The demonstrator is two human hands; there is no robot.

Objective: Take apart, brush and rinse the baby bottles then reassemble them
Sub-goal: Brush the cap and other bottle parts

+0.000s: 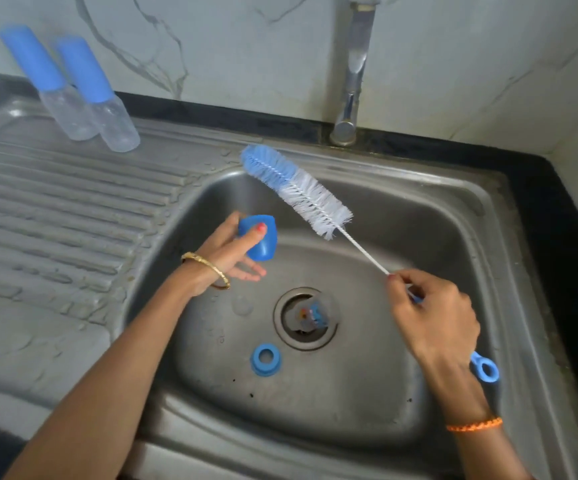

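At the far left, two baby bottles with tall blue caps stand side by side on the ribbed drainboard of the steel sink, well apart from both hands and touching or nearly touching each other.

The left hand is held over the left part of the sink basin. Its thumb and forefinger are curled round a blue bottle cap, gripping it by the sides with the open end tilted down and to the right; the other fingers are spread loose below it. A gold bangle sits on that wrist.

Below and just right of the left hand, a blue screw ring lies flat on the basin floor, near the drain. Something clear with coloured marks lies in the drain, too blurred to tell.

A bottle brush runs diagonally above the basin, its blue-and-white bristle head up near the sink's back rim, apart from the cap. The right hand grips its wire stem and blue handle, fingers wrapped round it, with the looped handle end sticking out below the wrist. An orange band circles the right wrist.

A chrome tap rises behind the basin against the marble wall.
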